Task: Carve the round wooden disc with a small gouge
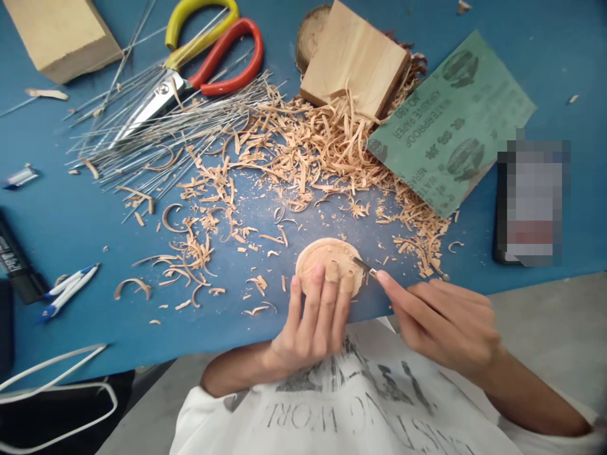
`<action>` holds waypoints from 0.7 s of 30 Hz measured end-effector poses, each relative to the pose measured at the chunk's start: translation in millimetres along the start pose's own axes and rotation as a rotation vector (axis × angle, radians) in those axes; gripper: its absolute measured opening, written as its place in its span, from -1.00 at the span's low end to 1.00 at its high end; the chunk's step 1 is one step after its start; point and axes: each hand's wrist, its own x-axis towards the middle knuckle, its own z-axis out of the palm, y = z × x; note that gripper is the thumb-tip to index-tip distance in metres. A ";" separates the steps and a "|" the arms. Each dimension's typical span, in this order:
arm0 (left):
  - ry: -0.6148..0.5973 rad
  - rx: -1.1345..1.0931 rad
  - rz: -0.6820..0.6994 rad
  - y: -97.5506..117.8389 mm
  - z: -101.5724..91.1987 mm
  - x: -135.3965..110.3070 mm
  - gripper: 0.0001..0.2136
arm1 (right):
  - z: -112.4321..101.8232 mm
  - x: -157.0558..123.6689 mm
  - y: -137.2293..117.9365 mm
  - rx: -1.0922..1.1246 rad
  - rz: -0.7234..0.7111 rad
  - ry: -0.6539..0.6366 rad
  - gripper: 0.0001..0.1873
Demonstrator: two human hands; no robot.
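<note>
A round, pale wooden disc (325,253) with a raised rim and a carved surface lies near the front edge of the blue table. The fingers of my left hand (317,309) press on it from the near side, and some fingertips look wrapped in tan tape. In my right hand (441,319) is a slim metal carving tool (365,266), gripped with the index finger stretched along it. Its tip touches the right part of the disc's face. The handle is hidden in my fist. Curled wood shavings (327,151) lie scattered around and beyond the disc.
Beyond the shavings are a wooden block (353,60) and green abrasive paper (453,126). Red-and-yellow-handled scissors (164,88) lie on thin metal wires (190,129). Pens (71,292) and a black marker (19,265) are left; a phone-like object (531,202) is right.
</note>
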 end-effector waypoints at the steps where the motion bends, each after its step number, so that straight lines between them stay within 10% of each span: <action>1: 0.002 -0.001 0.001 0.0 0.1 -0.1 -0.41 | 0.1 0.1 0.5 -0.001 -0.006 -0.004 -0.44; 21: 0.047 -0.059 -0.026 3.1 4.6 -2.3 -0.43 | 0.9 10.0 9.3 0.002 -0.065 -0.016 -0.47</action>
